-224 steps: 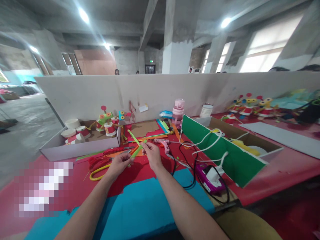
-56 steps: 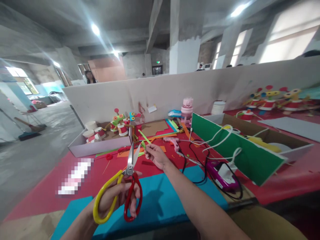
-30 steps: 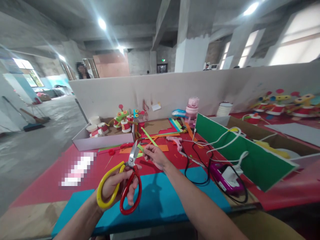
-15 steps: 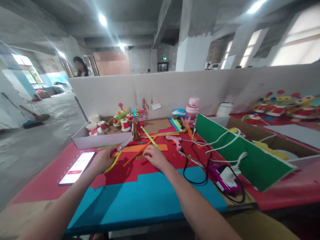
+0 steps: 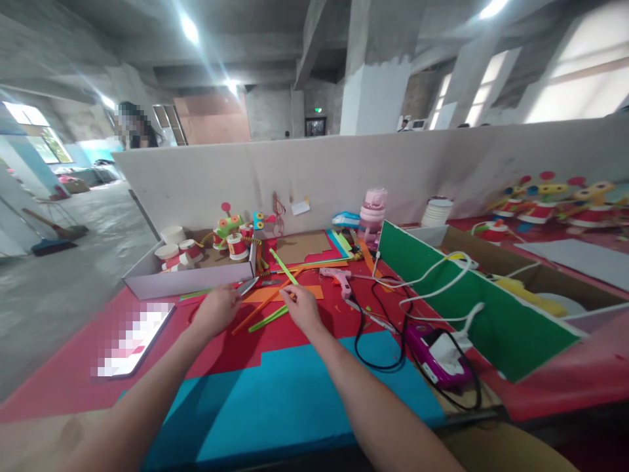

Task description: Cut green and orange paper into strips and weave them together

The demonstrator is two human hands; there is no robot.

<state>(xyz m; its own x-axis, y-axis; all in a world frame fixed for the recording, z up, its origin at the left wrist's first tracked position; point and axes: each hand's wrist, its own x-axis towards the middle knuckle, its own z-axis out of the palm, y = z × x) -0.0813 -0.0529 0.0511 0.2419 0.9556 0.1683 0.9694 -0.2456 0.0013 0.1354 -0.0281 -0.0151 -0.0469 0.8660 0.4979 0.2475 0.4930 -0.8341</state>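
Observation:
My left hand [image 5: 219, 311] is closed around a pair of scissors [image 5: 249, 286], whose metal blades point up and to the right. Its handles are hidden by the fingers. In a pinch, my right hand [image 5: 302, 307] holds a lime-green paper strip [image 5: 284, 266] that sticks up beyond the fingertips. Just left of that hand, another green strip piece [image 5: 268, 319] lies on the red table cover [image 5: 216, 351]. Beneath and between the hands are a long orange strip [image 5: 260, 308] and a flat orange paper piece [image 5: 312, 292].
Right of my hands are a pink glue gun [image 5: 339, 278], black cable and purple power strip [image 5: 437, 357]. A green-sided box [image 5: 472, 301] stands beyond. At left are a phone [image 5: 137, 341] and a box [image 5: 191, 280] of paper-cup figures. Blue sheet [image 5: 304, 387] lies in front.
The scissor blades have come together and the yellow handle is now out of sight. A green strip piece now lies below my right hand. The camera view has shifted slightly.

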